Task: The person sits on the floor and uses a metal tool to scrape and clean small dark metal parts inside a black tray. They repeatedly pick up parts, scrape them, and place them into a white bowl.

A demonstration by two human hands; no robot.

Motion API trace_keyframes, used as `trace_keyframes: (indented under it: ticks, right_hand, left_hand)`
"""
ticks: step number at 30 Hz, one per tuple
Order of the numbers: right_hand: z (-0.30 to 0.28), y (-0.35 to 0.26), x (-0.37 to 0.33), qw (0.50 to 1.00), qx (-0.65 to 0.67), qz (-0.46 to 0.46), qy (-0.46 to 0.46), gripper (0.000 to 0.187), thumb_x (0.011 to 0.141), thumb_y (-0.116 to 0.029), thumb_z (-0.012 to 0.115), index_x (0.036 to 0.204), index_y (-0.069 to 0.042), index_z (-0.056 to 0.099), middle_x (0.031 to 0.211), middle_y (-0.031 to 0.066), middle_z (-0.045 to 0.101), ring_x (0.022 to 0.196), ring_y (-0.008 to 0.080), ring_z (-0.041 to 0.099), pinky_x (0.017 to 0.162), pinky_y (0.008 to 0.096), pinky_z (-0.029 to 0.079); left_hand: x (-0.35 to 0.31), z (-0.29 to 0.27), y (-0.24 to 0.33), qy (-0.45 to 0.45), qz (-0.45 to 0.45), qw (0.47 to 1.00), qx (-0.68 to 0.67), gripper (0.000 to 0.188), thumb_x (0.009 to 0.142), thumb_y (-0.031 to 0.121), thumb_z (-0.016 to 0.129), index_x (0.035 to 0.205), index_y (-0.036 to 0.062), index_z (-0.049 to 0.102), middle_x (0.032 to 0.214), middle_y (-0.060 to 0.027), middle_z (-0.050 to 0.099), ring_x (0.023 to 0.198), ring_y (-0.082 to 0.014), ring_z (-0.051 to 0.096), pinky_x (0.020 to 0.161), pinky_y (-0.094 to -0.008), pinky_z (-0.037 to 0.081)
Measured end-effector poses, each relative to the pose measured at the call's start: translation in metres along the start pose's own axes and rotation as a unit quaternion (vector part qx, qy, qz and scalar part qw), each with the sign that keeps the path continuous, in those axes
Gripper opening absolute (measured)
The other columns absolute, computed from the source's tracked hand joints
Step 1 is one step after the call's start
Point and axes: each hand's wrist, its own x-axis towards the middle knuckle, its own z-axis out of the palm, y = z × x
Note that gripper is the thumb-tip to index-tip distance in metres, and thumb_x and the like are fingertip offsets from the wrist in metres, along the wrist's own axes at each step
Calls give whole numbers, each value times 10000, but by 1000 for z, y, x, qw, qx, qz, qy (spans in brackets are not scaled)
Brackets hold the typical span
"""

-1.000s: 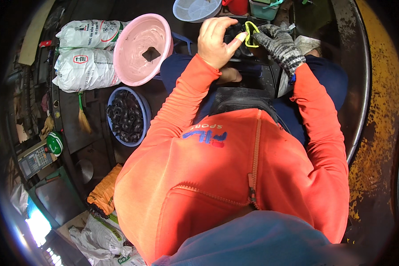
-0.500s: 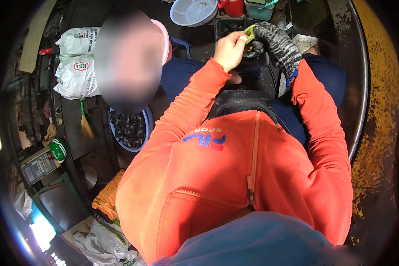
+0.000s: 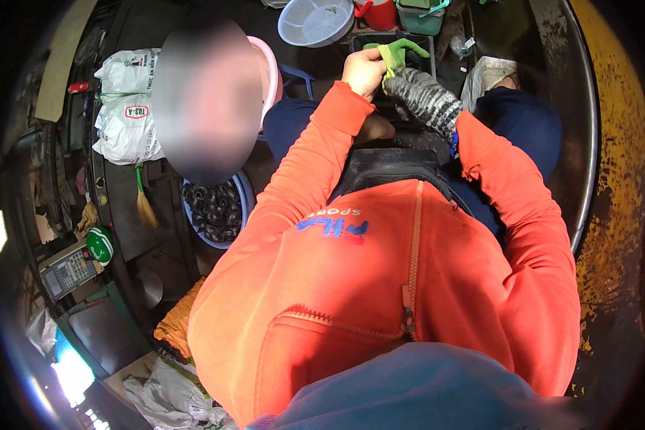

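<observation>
In the head view, my bare left hand [image 3: 365, 74] is closed on a green glove [image 3: 407, 50] with a yellow-green cuff. The glove's loose part sticks out to the right. My right hand [image 3: 424, 94] wears a grey-and-black striped knit glove, and its fingertips are closed at the cuff, partly hidden by it. Both hands are held up close together in front of my lap. Behind and below them is a black tray [image 3: 431, 68], whose contents are mostly covered by my hands.
A pale blue plastic basket [image 3: 314, 21], a red container [image 3: 377, 16] and a green tub [image 3: 424, 25] stand beyond the tray. On the left are a pink basin [image 3: 271, 68], a blue basin [image 3: 247, 197] of black parts, white sacks [image 3: 125, 125] and a small broom [image 3: 145, 208].
My right hand has turned and dropped lower, now pointing left toward the cuff. The green glove has come up into fuller view, still in my left hand, which has moved slightly left.
</observation>
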Motion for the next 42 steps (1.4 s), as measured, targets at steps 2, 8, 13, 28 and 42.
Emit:
trace_keyframes:
  ticks: [2,8,13,28,42]
  right_hand:
    - [-2,3,2,936,-303,-178,27,232,811,-202,496,925,-22,588,859,143,604,813,276,589,677,369,476]
    - [3,5,6,811,-497,-306,42,232,781,-215,529,856,-22,632,905,164,625,872,317,590,784,404,459]
    - [-20,1,19,792,-519,-282,157,174,670,-134,623,811,-34,636,877,144,632,822,306,614,729,385,491]
    - [8,36,17,777,-539,-295,139,327,858,-223,421,1093,-45,562,1144,160,551,1071,283,524,934,354,397]
    - [17,30,13,783,-578,-226,37,283,838,-179,425,1036,-27,556,1073,209,547,992,347,531,863,423,423]
  left_hand:
    - [2,3,-4,21,-43,998,-35,257,803,-42,529,1052,-76,582,971,-126,638,853,-181,621,781,-280,492]
    - [23,-2,-15,18,-12,974,-226,158,818,-39,527,949,-78,606,885,-143,646,785,-227,640,700,-315,531]
    - [36,-11,-47,-90,78,924,364,341,852,285,536,870,-38,645,836,-170,653,745,-269,634,655,-321,474]
    - [-1,22,4,-215,-257,821,-463,351,925,179,341,1189,-30,440,1148,-249,534,1052,-354,535,931,-481,411]
    - [61,-1,-55,-18,-598,92,-796,348,850,197,405,1163,45,414,1266,-142,454,1168,-360,433,904,-445,412]
